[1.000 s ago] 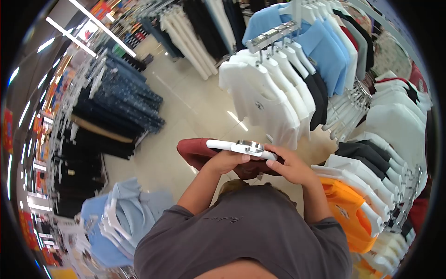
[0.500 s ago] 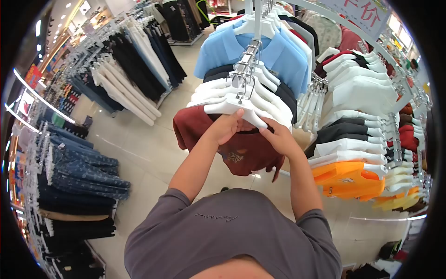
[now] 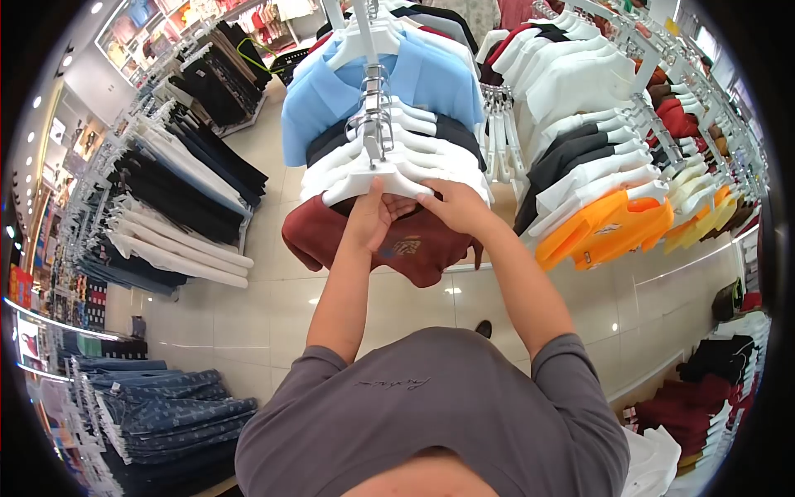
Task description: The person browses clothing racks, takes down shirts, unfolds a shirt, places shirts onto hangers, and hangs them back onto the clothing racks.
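A dark red T-shirt (image 3: 344, 240) with a small print on its front hangs at the near end of a rack. It is on a white hanger (image 3: 383, 180), whose hook is over the rail. My left hand (image 3: 370, 217) has its thumb against the middle of the hanger and its fingers inside the neckline. At the shirt's right shoulder, my right hand (image 3: 457, 207) grips collar and hanger arm together, the thumb in front and the other fingers partly hidden. Close behind are more white hangers and a light blue polo shirt (image 3: 319, 95).
An orange T-shirt (image 3: 609, 228) and several white and black tops hang on the rack to the right. Trousers (image 3: 178, 248) line a left rack, with patterned jeans (image 3: 182, 406) lower down. A tiled floor (image 3: 273, 311) runs between the racks.
The view has turned, so the rack and shirt sit further left and higher in the picture. Both hands stay at the collar and hanger, and the right hand has come slightly higher on the shoulder.
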